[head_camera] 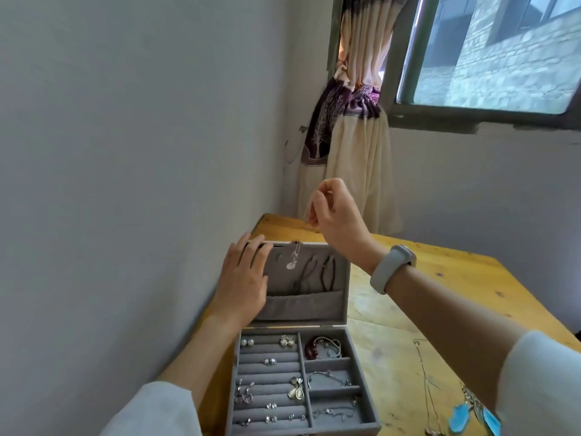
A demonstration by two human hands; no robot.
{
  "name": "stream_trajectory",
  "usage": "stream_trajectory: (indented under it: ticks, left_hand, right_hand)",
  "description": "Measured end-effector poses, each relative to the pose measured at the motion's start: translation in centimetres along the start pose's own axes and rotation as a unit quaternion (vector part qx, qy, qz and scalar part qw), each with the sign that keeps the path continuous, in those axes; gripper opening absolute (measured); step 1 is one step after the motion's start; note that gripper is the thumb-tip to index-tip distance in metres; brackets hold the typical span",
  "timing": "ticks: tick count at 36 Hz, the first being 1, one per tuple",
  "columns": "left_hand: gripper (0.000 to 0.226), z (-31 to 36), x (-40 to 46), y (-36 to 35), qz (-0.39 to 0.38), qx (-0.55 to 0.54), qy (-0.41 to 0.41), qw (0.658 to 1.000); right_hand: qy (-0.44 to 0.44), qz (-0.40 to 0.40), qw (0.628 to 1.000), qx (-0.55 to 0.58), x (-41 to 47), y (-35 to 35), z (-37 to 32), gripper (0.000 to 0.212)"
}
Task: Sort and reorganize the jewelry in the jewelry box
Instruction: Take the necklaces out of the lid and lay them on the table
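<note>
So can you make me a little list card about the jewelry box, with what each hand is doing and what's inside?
box: grey jewelry box, lid open and upright, on a wooden table
left hand: flat fingers rest on the lid's upper left corner
right hand: raised above the lid, fingers pinched; a thin chain can't be made out
hanging in lid: silver pendant, two dark cords
left rows: pearl studs and other earrings
right compartments: red bead bracelet, silver chains
on table, right: necklace, blue pieces
</note>
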State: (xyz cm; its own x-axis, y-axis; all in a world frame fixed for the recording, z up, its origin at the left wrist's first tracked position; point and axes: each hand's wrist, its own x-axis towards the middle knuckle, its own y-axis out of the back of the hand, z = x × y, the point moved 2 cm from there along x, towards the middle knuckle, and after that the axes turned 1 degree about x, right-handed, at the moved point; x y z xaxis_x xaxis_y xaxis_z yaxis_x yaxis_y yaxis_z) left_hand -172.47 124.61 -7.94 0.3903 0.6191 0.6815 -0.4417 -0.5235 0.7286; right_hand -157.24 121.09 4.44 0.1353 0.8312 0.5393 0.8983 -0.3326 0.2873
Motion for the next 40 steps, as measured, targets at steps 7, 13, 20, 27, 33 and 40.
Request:
stream_trajectory:
  ticks: [7, 13, 20, 27, 33, 40]
  left_hand:
    - [0.034, 4.5, 0.0, 4.7, -0.01, -0.331, 0.154, 0.931]
    - [0.033, 10.3, -3.1, 6.3, -0.134, -0.604, 0.22, 0.754]
    - [0.041, 17.1, -8.0, 4.1, -0.244, -0.666, 0.206, 0.674]
    - [0.047, 24.6, -9.7, 2.8, -0.359, -0.676, 0.157, 0.625]
    - [0.019, 30.3, -10.8, 2.1, -0.412, -0.679, 0.109, 0.598]
    - [0.017, 32.4, -12.0, 0.3, -0.395, -0.669, 0.195, 0.599]
  right_hand:
    - [-0.026, -0.052, 0.993, 0.098, -2.9, 2.5, -2.4, 0.015]
    - [-0.101, -0.095, 0.968, 0.208, -7.6, 5.8, -2.4, 0.012]
    - [-0.201, -0.192, 0.952, 0.127, -14.4, 10.8, -1.2, 0.004]
    - [-0.259, -0.296, 0.919, 0.039, -18.6, 16.8, -1.1, 0.022]
    - [-0.296, -0.296, 0.906, 0.055, -21.0, 21.6, -0.5, 0.035]
    - [-0.337, -0.155, 0.927, -0.05, -23.5, 27.7, 2.8, 0.024]
